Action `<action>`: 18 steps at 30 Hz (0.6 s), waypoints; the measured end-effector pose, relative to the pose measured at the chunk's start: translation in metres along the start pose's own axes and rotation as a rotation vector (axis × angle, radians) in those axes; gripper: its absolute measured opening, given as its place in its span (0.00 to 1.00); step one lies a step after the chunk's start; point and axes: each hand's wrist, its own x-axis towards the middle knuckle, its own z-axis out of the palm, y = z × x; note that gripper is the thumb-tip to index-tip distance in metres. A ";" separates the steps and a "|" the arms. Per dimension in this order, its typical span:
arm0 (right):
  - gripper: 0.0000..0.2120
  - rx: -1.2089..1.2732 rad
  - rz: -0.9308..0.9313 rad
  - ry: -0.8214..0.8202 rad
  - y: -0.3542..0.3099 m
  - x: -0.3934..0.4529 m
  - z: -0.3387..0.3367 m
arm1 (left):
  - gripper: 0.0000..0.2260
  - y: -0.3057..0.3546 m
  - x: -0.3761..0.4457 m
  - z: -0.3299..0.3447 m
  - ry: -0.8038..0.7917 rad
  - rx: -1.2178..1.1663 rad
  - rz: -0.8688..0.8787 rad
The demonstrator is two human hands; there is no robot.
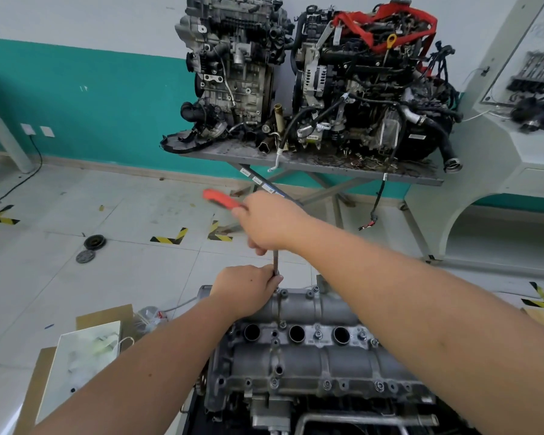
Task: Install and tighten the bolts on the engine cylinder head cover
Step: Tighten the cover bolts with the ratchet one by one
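We have our right hand (272,222) closed around the red handle (222,198) of a wrench, raised above the far end of the cylinder head cover (311,353); its grip is tight, fingers wrapped fully round. From under that hand a thin dark shaft (276,262) drops straight down. Our left hand (245,288) pinches the lower part of the shaft between curled fingers and thumb, right at the far edge of the cover, where the tool tip meets a bolt we cannot see clearly. The cover lies lengthwise in front of us, grey metal, with three round plug holes (296,334) along its middle and small bolts (318,334) seated beside them and along the near flange. To our left lies open tiled floor (107,215); beyond stands a worktop (296,160) carrying two engines (311,73).
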 end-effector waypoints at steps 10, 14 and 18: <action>0.17 0.239 0.098 0.143 0.010 -0.003 -0.001 | 0.19 -0.001 0.002 0.000 0.005 -0.021 -0.008; 0.16 -0.607 -0.475 -0.035 0.009 -0.008 -0.001 | 0.20 -0.001 0.001 -0.001 -0.004 0.032 0.016; 0.14 -0.126 -0.155 0.047 0.008 -0.007 0.006 | 0.20 0.000 -0.001 -0.001 -0.015 0.026 0.002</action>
